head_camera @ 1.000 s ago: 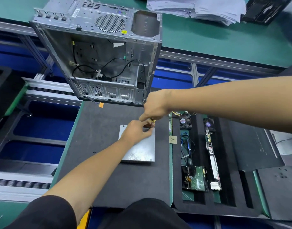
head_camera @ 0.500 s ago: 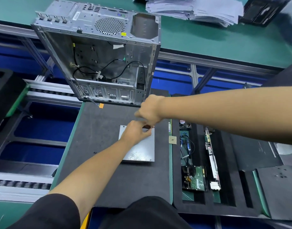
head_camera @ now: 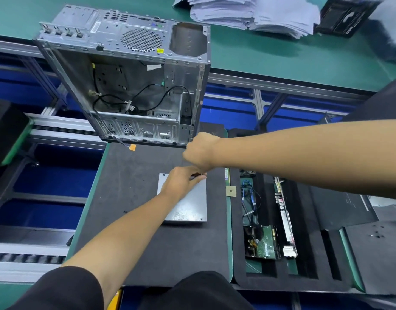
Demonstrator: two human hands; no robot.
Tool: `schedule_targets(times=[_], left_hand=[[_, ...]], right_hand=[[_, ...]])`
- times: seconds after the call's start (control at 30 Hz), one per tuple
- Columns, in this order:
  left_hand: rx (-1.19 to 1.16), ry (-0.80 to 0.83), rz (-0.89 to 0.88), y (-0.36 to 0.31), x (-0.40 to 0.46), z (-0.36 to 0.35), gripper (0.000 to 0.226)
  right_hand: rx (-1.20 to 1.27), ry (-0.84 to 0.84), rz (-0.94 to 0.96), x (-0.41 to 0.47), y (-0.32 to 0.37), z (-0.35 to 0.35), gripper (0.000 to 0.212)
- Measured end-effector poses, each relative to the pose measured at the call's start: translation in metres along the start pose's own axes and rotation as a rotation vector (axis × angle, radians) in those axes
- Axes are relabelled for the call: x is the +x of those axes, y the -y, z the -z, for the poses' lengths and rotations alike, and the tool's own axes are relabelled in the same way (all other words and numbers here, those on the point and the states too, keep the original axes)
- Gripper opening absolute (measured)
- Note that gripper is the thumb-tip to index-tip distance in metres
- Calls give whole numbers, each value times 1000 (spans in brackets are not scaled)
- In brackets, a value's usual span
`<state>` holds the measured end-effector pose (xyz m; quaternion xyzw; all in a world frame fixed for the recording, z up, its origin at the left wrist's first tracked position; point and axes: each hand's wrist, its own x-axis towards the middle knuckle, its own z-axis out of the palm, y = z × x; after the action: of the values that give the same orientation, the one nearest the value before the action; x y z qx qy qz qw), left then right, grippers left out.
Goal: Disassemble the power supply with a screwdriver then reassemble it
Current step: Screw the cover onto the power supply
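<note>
**Both hands meet at the far edge of the power supply**

While the grey power supply [head_camera: 188,202] lies flat on the black foam mat [head_camera: 129,175], just in front of the person, both arms reach out over it. The left hand [head_camera: 181,182] rests on the unit's far end, fingers curled forward to its far right corner, where they seem to pinch something small and dark; I cannot make out what it is. The right hand [head_camera: 199,153] comes in from the right side and hovers just above the left, wrist bent down, fingers curled under and hidden from where I stand. Whether they grip the screwdriver I cannot tell, since only a short dark bit shows between the two hands.

Behind the unit, at the mat's far edge, stands the opened computer case [head_camera: 134,81], its side off and black cables looping inside. To the right sits a black foam tray [head_camera: 308,220] with slots holding a hard drive [head_camera: 261,242], a long circuit card [head_camera: 284,220] and blue cables [head_camera: 248,195]. A small square chip [head_camera: 231,190] lies between mat and tray. On the green bench beyond, a pile of papers [head_camera: 248,12] is stacked.
</note>
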<state>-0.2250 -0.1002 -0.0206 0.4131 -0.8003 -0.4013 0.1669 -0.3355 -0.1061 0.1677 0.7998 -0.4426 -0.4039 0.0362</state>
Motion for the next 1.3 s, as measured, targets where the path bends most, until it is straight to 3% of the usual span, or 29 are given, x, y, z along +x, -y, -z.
schedule_targets(times=[0.07, 0.13, 0.2, 0.33, 0.4, 0.47, 0.57, 0.63, 0.7, 0.77, 0.83, 0.9, 0.97, 1.03, 1.1, 1.17, 1.23, 1.3], left_hand=[[-29, -7, -23, -1, -1, 1, 12], [-73, -19, -36, 0, -1, 1, 8], [-3, -36, -31, 0, -2, 1, 12], [11, -46, -17, 1, 0, 0, 15], [-19, -42, -12, 0, -2, -2, 12], [-10, -45, -22, -1, -1, -1, 11], [13, -43, -70, -3, -2, 3, 8], [7, -36, -80, -3, -3, 5, 5], [11, -29, -78, -2, -2, 4, 7], [2, -39, -63, -2, -2, 3, 8], [-19, -37, -57, -2, -2, 1, 8], [-11, -41, -55, -4, -3, 2, 8], [-17, -25, -32, -4, -2, 5, 9], [-56, -19, -1, -4, -3, 5, 10], [-31, -18, -1, -8, -4, 8, 11], [-28, -12, -16, -11, -3, 9, 12], [-55, -10, -21, -15, -6, 9, 13], [-65, -6, -3, -20, -10, 10, 12]], right_hand=[[-362, -90, 321, 1, -7, -3, 24], [-518, -90, 493, 2, -11, -7, 24], [-424, -68, 401, 1, -11, -13, 22], [152, 129, -87, 6, -1, -3, 14], [209, 189, -169, 9, 2, 3, 19], [-6, 159, -49, 8, 1, 4, 20], [-477, -91, 357, 2, -15, -1, 27], [-548, -155, 490, 0, -25, -8, 34], [-376, -81, 330, -4, -25, -9, 36], [-64, 113, 63, -1, -16, -6, 21], [103, 230, -76, 2, -11, -5, 12], [-107, 158, -9, 1, -11, -3, 9], [-446, -97, 243, 1, -12, -5, 16], [-531, -183, 408, 3, -14, -11, 26], [-340, -88, 276, 4, -15, -14, 26], [-22, 69, -8, 5, -13, -10, 7], [235, 170, -204, 9, -12, -7, 16], [328, 242, -284, 9, -9, 2, 17]])
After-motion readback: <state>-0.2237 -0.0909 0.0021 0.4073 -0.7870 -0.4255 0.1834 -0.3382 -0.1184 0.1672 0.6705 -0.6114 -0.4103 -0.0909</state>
